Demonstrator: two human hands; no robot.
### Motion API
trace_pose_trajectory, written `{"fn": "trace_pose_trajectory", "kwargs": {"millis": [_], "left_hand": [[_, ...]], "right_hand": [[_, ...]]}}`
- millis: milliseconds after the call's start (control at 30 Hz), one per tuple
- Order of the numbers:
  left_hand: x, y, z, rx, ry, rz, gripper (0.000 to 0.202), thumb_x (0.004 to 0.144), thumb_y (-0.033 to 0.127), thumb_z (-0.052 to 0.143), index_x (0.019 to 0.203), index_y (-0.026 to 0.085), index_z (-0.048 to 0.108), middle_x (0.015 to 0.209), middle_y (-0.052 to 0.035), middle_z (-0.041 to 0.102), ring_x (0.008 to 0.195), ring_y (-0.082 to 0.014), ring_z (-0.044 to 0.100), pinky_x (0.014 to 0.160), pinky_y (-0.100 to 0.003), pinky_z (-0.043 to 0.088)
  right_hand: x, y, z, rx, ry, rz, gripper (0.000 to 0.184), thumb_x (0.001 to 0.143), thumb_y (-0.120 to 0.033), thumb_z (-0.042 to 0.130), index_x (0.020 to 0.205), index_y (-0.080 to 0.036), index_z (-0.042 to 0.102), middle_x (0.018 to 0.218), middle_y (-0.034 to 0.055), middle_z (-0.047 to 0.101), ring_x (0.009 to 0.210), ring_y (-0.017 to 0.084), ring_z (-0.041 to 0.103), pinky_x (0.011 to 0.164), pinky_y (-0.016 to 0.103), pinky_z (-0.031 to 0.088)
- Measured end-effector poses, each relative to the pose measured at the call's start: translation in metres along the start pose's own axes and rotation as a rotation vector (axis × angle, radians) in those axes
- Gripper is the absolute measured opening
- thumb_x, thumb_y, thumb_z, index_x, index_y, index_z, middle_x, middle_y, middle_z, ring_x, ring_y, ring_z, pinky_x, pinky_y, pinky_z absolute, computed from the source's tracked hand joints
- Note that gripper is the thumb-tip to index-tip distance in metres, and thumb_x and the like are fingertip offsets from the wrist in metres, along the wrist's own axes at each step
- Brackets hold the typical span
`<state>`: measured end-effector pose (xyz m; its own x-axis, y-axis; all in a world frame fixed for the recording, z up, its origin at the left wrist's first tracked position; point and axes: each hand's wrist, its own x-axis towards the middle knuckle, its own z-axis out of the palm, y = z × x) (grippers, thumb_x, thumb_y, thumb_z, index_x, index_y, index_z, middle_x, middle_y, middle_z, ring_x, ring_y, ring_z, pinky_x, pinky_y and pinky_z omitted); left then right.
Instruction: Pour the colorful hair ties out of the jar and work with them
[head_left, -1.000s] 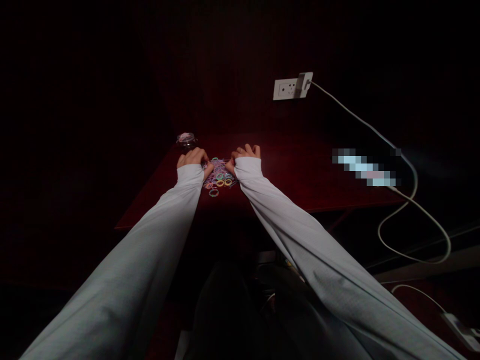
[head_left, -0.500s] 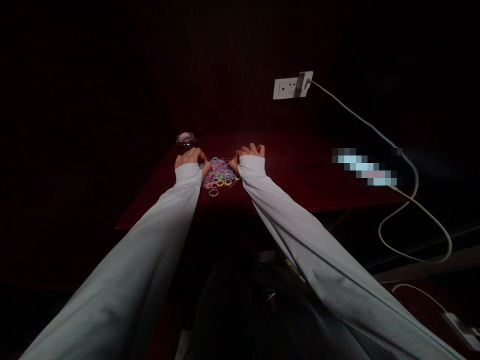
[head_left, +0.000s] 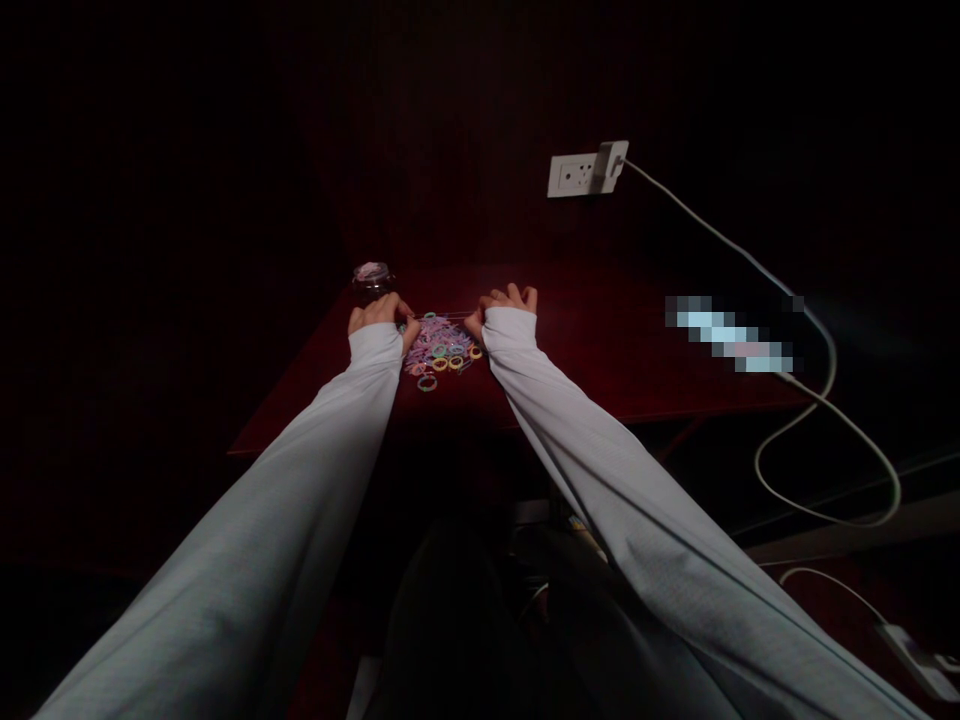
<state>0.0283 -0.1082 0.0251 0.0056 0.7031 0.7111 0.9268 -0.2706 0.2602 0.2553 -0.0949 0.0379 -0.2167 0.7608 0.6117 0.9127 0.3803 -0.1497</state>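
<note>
A thin elastic hair tie (head_left: 444,316) is stretched between my two hands, showing as fine pale lines. My left hand (head_left: 384,315) pinches its left end, thumb and fingers closed. The right end is in the closed fingers of my right hand (head_left: 506,305), whose other fingers are bent upward. Beneath the stretched lines, on the dark red table (head_left: 592,385), lies a pile of small colourful hair ties (head_left: 439,340), mostly pink and purple. Several round ones lie along its near side, among them a yellow hair tie (head_left: 439,365) and a greenish hair tie (head_left: 427,383).
Behind my left hand stands a clear jar (head_left: 373,280) with something pinkish at its top. On the wall is a white socket (head_left: 581,173) with a plugged-in charger. Its white cable (head_left: 697,220) loops down past a blurred, bright object (head_left: 727,338) at the table's right.
My right hand has shifted slightly right and away from me, so the elastic between my hands is stretched a little wider. My left hand has barely moved.
</note>
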Motion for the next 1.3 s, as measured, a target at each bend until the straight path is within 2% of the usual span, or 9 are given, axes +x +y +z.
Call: {"fn": "trace_pose_trajectory", "kwargs": {"millis": [167,367,533,633,733,967,1300], "left_hand": [[0.002,-0.002,0.000,0.012,-0.039,-0.018,0.010,0.083,0.028,0.068,0.086,0.024,0.059,0.098,-0.0033,0.078,0.097,-0.0289,0.070,0.089,-0.043,0.045],[0.003,0.002,-0.001,0.078,-0.090,-0.004,0.008,0.087,0.027,0.065,0.090,0.022,0.059,0.102,-0.0041,0.079,0.101,-0.0270,0.071,0.089,-0.042,0.042],[0.002,0.013,-0.006,0.148,-0.163,0.140,0.006,0.087,0.027,0.064,0.090,0.023,0.062,0.100,-0.0049,0.079,0.100,-0.0281,0.072,0.089,-0.042,0.042],[0.000,0.019,-0.009,0.147,-0.152,0.249,0.007,0.090,0.028,0.061,0.093,0.023,0.064,0.102,-0.0053,0.079,0.099,-0.0285,0.071,0.090,-0.042,0.042],[-0.003,0.022,-0.012,0.137,-0.139,0.291,0.008,0.091,0.028,0.059,0.094,0.024,0.065,0.101,-0.0050,0.078,0.099,-0.0288,0.070,0.090,-0.042,0.042],[-0.002,0.022,-0.017,0.113,-0.145,0.253,0.013,0.094,0.031,0.058,0.097,0.023,0.067,0.102,-0.0058,0.078,0.101,-0.0293,0.069,0.092,-0.043,0.042],[-0.002,0.020,-0.018,0.108,-0.139,0.256,0.013,0.095,0.030,0.059,0.099,0.024,0.069,0.100,-0.0047,0.078,0.101,-0.0283,0.070,0.091,-0.042,0.042]], "right_hand": [[0.001,0.002,-0.001,-0.018,-0.014,0.033,0.030,0.092,-0.027,0.053,0.099,-0.017,0.081,0.100,0.0146,0.076,0.112,0.035,0.058,0.102,0.054,0.033],[-0.001,-0.003,-0.005,-0.032,-0.029,0.016,0.031,0.094,-0.027,0.053,0.103,-0.017,0.081,0.106,0.0154,0.077,0.116,0.036,0.057,0.105,0.056,0.033],[-0.001,-0.017,-0.003,-0.012,-0.055,-0.104,0.031,0.096,-0.026,0.052,0.108,-0.016,0.079,0.108,0.0158,0.076,0.118,0.036,0.056,0.108,0.056,0.032],[0.000,-0.023,-0.001,0.010,-0.063,-0.203,0.030,0.098,-0.029,0.052,0.107,-0.017,0.079,0.108,0.0140,0.076,0.117,0.034,0.055,0.110,0.055,0.030],[-0.001,-0.024,0.000,0.041,-0.074,-0.253,0.029,0.100,-0.030,0.052,0.104,-0.019,0.078,0.106,0.0116,0.076,0.115,0.032,0.055,0.110,0.052,0.029],[-0.003,-0.020,0.000,0.153,-0.097,-0.246,0.025,0.101,-0.037,0.056,0.098,-0.021,0.076,0.106,0.0081,0.077,0.112,0.029,0.056,0.108,0.048,0.025],[-0.001,-0.016,0.001,0.185,-0.119,-0.220,0.032,0.104,-0.046,0.057,0.119,-0.026,0.077,0.113,0.0080,0.077,0.111,0.029,0.055,0.105,0.048,0.022]]}}
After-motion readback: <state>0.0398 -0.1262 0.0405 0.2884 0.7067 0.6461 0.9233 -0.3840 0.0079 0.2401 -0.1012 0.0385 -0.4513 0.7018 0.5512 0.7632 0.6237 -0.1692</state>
